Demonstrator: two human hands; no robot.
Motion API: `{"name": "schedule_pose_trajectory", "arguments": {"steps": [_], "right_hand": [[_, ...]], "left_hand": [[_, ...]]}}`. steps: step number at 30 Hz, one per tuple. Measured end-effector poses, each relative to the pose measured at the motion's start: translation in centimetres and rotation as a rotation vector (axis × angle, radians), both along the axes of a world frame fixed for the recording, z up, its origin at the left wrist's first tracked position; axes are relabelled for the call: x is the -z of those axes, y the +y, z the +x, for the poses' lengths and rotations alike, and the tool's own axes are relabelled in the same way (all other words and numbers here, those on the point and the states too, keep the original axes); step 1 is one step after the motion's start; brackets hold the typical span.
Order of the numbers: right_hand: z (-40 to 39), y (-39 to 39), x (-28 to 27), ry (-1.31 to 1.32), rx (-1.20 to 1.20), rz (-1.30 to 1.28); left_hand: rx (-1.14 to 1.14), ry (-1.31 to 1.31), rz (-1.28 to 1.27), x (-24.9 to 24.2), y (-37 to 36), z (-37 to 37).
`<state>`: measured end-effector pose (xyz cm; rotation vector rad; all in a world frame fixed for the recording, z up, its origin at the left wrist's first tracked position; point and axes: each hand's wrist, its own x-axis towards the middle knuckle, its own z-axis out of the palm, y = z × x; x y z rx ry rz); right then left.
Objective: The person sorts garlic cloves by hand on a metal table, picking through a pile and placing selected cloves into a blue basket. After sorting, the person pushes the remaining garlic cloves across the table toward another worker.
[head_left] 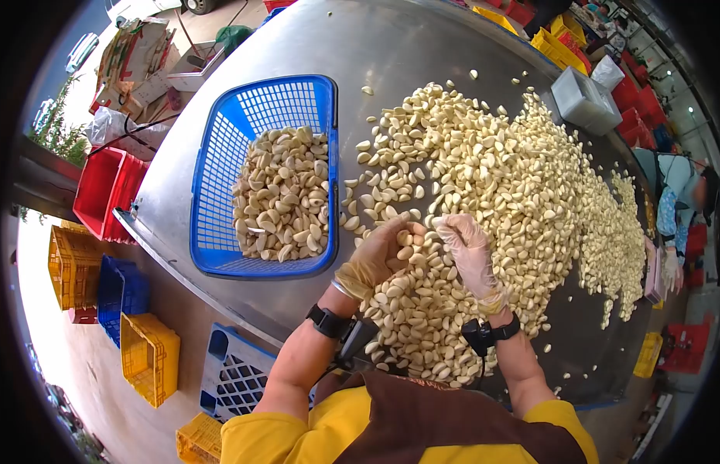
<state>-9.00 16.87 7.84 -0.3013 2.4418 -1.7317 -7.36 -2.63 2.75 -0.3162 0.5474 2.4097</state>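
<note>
Peeled garlic cloves (491,166) lie in a wide heap over the metal table, spreading towards its far right end. My left hand (381,254), in a thin glove, is cupped palm up with several cloves in its curled fingers. Just to its right, my gloved right hand (470,251) has its fingers pinched together, with a pale clove at the fingertips partly hidden by them. Left of the heap stands a blue plastic basket (263,268) with more cloves (286,193) in it, slightly browner in tone. Both hands hover at the near left side of the heap.
A translucent plastic bin (586,102) stands at the table's far right edge. Red crates (104,189), yellow crates (149,359) and a blue crate (121,298) are on the floor at left. A co-worker (677,193) is across the table's right end.
</note>
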Motion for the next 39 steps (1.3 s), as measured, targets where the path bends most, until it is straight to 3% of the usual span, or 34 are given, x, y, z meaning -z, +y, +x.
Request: {"name": "schedule_pose_trajectory", "arguments": {"steps": [1,3,5,7,9,13,15,17,19,21,23,24,25,26,27,28,30,32,35,37,39], "right_hand": [[0.2,0.2,1.2,-0.004,-0.007,0.002],[0.9,1.0,3.8,0.314,-0.276,0.772],[1.4,0.8,5.9,0.435,-0.275,0.706],[0.9,1.2,6.3,0.388,-0.241,0.544],[0.1,1.4,4.6,0.148,-0.108,0.258],[-0.8,2.4,3.6,0.304,-0.151,0.374],[-0.5,1.8,3.6,0.429,-0.219,0.448],[0.3,0.0,4.2,0.518,-0.375,0.648],[0.7,-0.8,5.6,0.540,-0.362,0.725],[-0.2,-1.2,6.7,0.643,-0.285,0.690],[-0.8,-0.8,5.8,0.496,-0.279,0.637],[-0.7,-0.8,4.3,0.280,-0.203,0.363],[-0.5,-0.5,2.6,0.062,-0.123,0.096],[0.0,-0.2,0.5,0.050,-0.185,0.079],[0.6,-0.1,-1.2,0.171,-0.217,0.179],[1.2,0.7,-1.1,0.196,-0.219,0.248],[2.9,3.0,-0.7,0.223,-0.217,0.316],[5.5,4.9,0.3,0.202,-0.358,0.879],[8.8,6.7,5.1,0.360,-0.337,0.863],[8.5,6.8,3.5,0.366,-0.303,0.846],[8.4,8.1,3.9,0.138,-0.065,0.414]], "left_hand": [[-0.048,0.105,0.104,-0.4,-0.4,-0.2],[-0.194,-0.083,0.176,-0.2,-0.8,-0.7],[-0.287,-0.103,0.296,0.8,-0.8,-0.8],[-0.460,-0.192,0.350,1.4,-0.3,-0.6],[-0.474,-0.138,0.545,3.9,-0.7,-0.5],[-0.482,-0.030,0.846,1.7,-0.6,-0.5],[-0.764,-0.208,0.765,-1.5,-0.3,-0.7],[-0.721,-0.125,0.842,-0.9,-0.2,-0.5],[-0.625,-0.095,0.855,-0.5,0.3,-0.2],[-0.602,-0.088,0.835,2.4,0.3,-0.4],[-0.582,-0.263,0.608,4.3,-0.2,-0.7],[-0.599,-0.346,0.293,2.8,0.3,-0.7],[-0.597,-0.349,0.302,2.7,0.6,-0.4],[-0.420,-0.274,0.355,2.7,1.1,0.2],[-0.241,-0.197,0.403,2.3,1.5,0.6],[-0.225,-0.343,0.278,1.2,2.3,0.5],[-0.211,-0.323,0.334,2.0,2.4,0.6],[-0.181,-0.247,0.381,3.6,2.3,0.5],[-0.159,-0.196,0.161,2.1,2.7,0.7],[-0.140,-0.160,0.071,0.1,3.1,1.4],[0.010,-0.025,-0.141,0.2,3.8,1.6]]}}
